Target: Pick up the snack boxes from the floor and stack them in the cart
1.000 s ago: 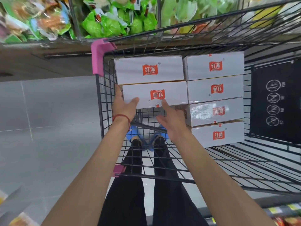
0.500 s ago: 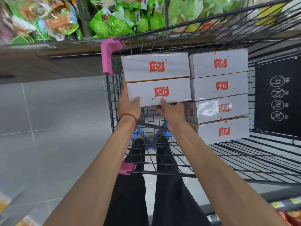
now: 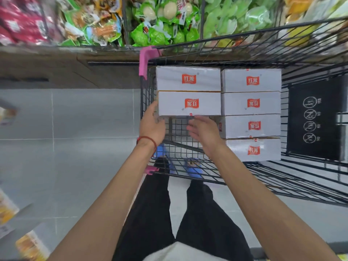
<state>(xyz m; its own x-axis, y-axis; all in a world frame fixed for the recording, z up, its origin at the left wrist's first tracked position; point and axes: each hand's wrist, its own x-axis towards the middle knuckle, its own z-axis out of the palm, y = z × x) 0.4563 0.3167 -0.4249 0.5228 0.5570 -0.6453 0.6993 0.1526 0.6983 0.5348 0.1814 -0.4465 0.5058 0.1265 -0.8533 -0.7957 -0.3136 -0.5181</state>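
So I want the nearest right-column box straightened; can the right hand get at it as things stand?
Probably yes: the right hand is open and empty just beside that box, with nothing between them, and the cart is open on top.

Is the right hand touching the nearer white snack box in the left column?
Apart. The head view shows bare black cart wire between the right hand, open below the white cardboard snack box, and the box's near edge. The hand is motion-blurred, but the gap shows.

grey tiled floor point(image 3: 75, 157) below a wooden shelf point(image 3: 66, 59) of snack packets point(image 3: 156, 29).
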